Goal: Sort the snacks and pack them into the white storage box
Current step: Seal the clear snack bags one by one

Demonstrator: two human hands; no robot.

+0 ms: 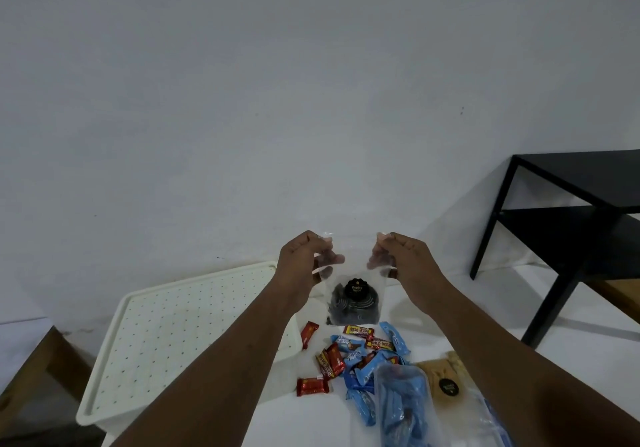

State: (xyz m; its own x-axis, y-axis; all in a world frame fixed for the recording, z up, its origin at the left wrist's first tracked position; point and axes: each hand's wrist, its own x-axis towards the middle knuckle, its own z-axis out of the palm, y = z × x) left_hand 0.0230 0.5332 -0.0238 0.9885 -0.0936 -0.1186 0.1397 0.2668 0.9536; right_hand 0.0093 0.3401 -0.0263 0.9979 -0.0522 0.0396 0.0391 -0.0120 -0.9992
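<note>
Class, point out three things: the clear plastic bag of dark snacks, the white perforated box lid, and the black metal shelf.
Clear plastic bag of dark snacks (353,303): head view, dark contents.
White perforated box lid (180,336): head view, centre.
Black metal shelf (575,173): head view, top.

Dim, flat, bluish light; soft shadows fall right of the hands; wide-angle bending at edges; slightly soft focus.

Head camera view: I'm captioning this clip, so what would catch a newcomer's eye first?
At centre, the left hand and right hand hold up a clear bag of dark snacks by its top corners. Below it lies a scatter of red and blue wrapped snacks. On the left sits the white storage box, lid on.
</note>
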